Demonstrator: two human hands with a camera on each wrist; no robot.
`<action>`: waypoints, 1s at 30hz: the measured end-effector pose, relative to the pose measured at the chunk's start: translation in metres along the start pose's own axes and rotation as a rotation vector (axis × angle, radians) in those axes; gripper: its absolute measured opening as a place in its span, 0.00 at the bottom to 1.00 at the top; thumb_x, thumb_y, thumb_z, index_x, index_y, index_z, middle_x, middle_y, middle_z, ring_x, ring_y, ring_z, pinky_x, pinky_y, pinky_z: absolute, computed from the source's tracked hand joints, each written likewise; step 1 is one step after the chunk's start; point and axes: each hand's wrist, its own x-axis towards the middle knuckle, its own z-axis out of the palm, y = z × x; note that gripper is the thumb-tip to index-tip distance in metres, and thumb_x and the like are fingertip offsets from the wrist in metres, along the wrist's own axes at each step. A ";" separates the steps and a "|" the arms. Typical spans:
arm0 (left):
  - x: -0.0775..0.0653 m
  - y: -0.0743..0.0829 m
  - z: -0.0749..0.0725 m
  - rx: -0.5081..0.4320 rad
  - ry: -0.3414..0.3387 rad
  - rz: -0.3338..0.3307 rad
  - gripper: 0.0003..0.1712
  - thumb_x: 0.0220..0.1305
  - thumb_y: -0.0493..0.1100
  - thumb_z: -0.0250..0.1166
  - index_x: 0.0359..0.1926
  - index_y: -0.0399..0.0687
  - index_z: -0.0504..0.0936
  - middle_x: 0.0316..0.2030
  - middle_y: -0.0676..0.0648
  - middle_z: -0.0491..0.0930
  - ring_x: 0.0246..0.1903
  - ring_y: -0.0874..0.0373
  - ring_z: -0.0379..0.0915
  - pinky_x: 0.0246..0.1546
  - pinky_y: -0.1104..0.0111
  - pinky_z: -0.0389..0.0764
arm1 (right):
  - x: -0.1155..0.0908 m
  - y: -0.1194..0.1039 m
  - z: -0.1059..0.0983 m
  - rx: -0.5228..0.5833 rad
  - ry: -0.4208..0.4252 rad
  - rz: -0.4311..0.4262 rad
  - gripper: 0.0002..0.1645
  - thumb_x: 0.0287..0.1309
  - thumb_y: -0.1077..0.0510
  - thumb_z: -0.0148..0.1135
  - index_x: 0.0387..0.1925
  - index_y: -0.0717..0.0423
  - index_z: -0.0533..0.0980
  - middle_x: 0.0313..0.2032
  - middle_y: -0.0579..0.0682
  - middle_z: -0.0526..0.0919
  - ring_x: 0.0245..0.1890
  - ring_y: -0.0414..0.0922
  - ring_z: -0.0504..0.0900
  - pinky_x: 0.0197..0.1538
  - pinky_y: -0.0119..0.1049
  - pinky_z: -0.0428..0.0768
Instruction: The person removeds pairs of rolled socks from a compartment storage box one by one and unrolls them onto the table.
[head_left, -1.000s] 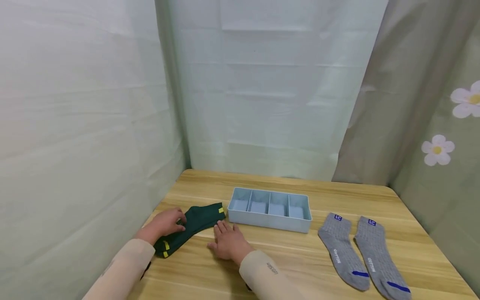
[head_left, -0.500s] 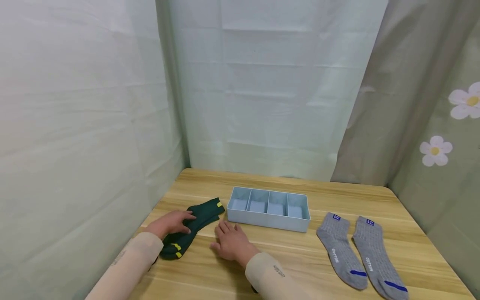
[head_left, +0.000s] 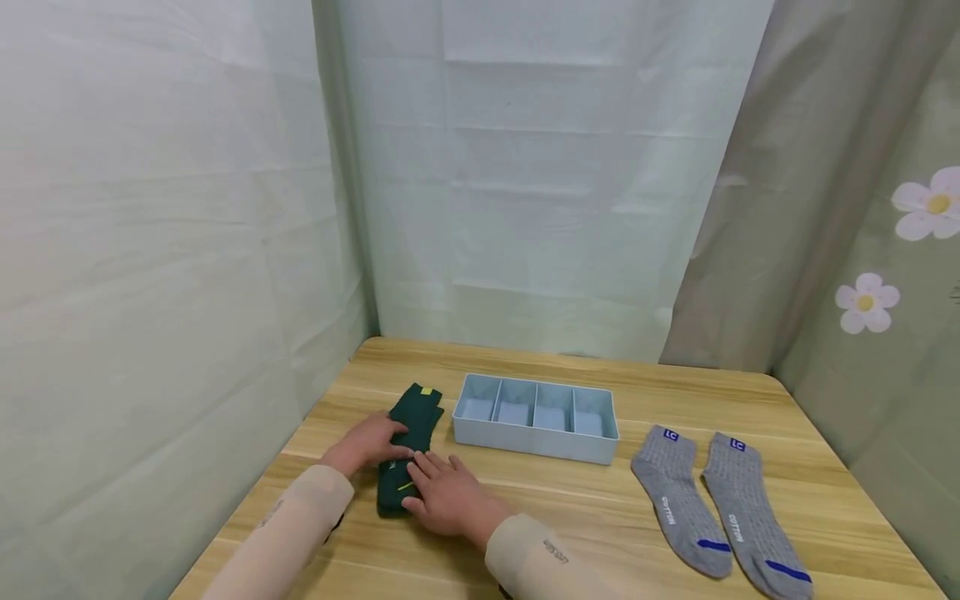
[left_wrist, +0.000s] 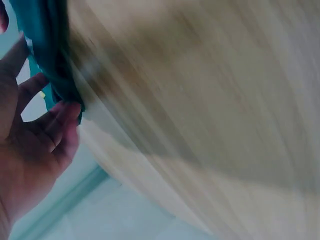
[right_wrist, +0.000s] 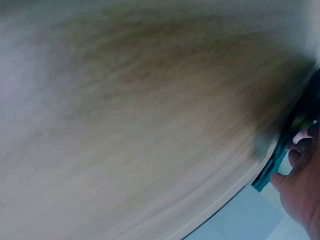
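A pair of dark green socks (head_left: 415,417) with yellow marks lies stacked on the left part of the table, cuffs toward the back. My left hand (head_left: 372,442) rests on the socks from the left, its fingers loosely bent over them. The left wrist view shows this hand's fingertips (left_wrist: 70,111) at the edge of the green fabric (left_wrist: 47,35). From the right, my right hand (head_left: 448,497) lies with fingers extended, touching the lower part of the socks. In the right wrist view, the right hand (right_wrist: 302,185) is partly cut off beside the green fabric (right_wrist: 272,167).
Right of the green socks stands a light blue box (head_left: 536,439) with several compartments. Two grey socks (head_left: 678,504) with blue marks lie side by side at the right of the wooden table (head_left: 585,517). Pale curtains (head_left: 187,250) hang around the table.
The green socks have turned from slanting to nearly upright in view and shifted slightly right. My left hand moved right with them. My right hand shifted slightly and now touches their lower part.
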 end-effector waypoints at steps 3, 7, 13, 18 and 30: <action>0.003 0.000 0.003 -0.008 0.072 0.007 0.19 0.64 0.49 0.69 0.48 0.40 0.84 0.47 0.37 0.79 0.48 0.42 0.76 0.52 0.48 0.76 | -0.001 -0.004 0.001 -0.004 -0.018 -0.035 0.39 0.74 0.32 0.29 0.77 0.43 0.56 0.76 0.42 0.53 0.75 0.39 0.50 0.73 0.47 0.57; 0.005 -0.003 0.004 -0.076 0.017 -0.009 0.25 0.67 0.47 0.66 0.60 0.38 0.78 0.61 0.29 0.69 0.59 0.34 0.69 0.59 0.45 0.70 | -0.006 -0.009 0.000 0.010 -0.068 -0.067 0.39 0.74 0.31 0.31 0.77 0.43 0.56 0.76 0.41 0.53 0.75 0.38 0.50 0.72 0.46 0.57; 0.014 -0.006 0.007 -0.186 -0.168 -0.072 0.38 0.71 0.54 0.60 0.73 0.38 0.63 0.73 0.28 0.51 0.71 0.31 0.49 0.67 0.41 0.56 | -0.015 -0.014 0.000 0.052 -0.087 -0.047 0.41 0.72 0.30 0.35 0.77 0.45 0.56 0.76 0.41 0.53 0.75 0.39 0.50 0.72 0.47 0.57; 0.022 -0.005 0.011 -0.181 -0.161 -0.067 0.39 0.71 0.56 0.58 0.74 0.40 0.62 0.74 0.30 0.50 0.72 0.33 0.48 0.68 0.38 0.50 | -0.020 -0.014 0.004 0.048 -0.069 -0.042 0.41 0.72 0.30 0.35 0.77 0.46 0.55 0.76 0.43 0.53 0.75 0.40 0.49 0.72 0.49 0.57; 0.014 -0.015 0.014 -0.217 -0.018 -0.037 0.39 0.68 0.54 0.62 0.70 0.33 0.65 0.69 0.25 0.57 0.68 0.30 0.54 0.66 0.40 0.57 | -0.022 0.005 0.001 0.126 -0.057 0.053 0.49 0.68 0.26 0.37 0.78 0.50 0.51 0.77 0.46 0.49 0.76 0.42 0.46 0.74 0.52 0.50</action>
